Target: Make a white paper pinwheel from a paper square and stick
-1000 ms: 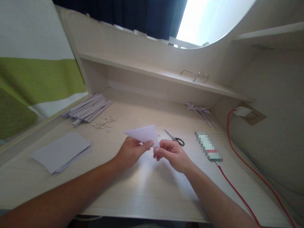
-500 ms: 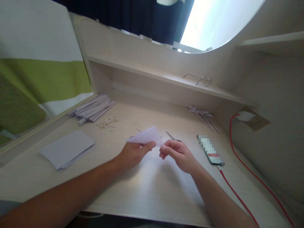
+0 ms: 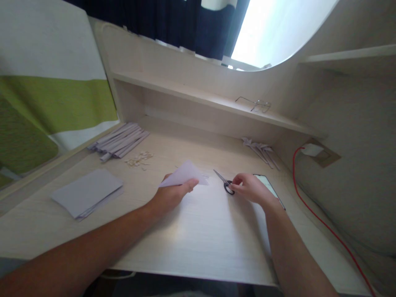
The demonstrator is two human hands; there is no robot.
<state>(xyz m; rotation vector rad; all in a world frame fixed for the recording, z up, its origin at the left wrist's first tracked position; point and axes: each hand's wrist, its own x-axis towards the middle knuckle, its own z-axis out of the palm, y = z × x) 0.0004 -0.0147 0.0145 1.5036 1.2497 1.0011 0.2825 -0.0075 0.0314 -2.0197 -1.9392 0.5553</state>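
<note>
The folded white paper triangle (image 3: pixel 185 175), uncut, is pinched in the left hand (image 3: pixel 173 194) near the table's (image 3: pixel 201 231) middle while the right hand's (image 3: pixel 252 190) fingers touch the small black-handled scissors (image 3: pixel 225 183), not yet lifted.

left hand (image 3: pixel 173 194): holds folded paper (image 3: pixel 185 175) | right hand (image 3: pixel 250 189): touching scissors (image 3: pixel 225 183)

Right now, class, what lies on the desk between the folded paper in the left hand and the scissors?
In the head view, only bare desk separates the folded paper from the scissors.
</note>
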